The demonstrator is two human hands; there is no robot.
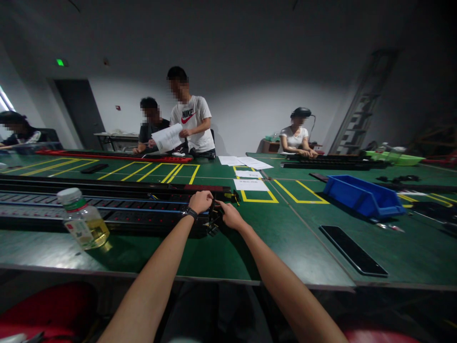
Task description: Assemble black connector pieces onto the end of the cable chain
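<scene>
Bottle [85,224] at ten o'clock hides part of the black rack [143,215], lying lengthwise nine-to-three, its twelve-o'clock end pointing three. My left hand [200,202] and right hand [231,216] are there, fingers half-curled; I can't tell their hold. Blue bin [352,200] farther, at two.

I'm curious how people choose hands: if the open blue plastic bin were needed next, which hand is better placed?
Probably the right hand: it is nearer the open blue plastic bin than the left hand is, though both are at the end of the long black assembly.
</scene>
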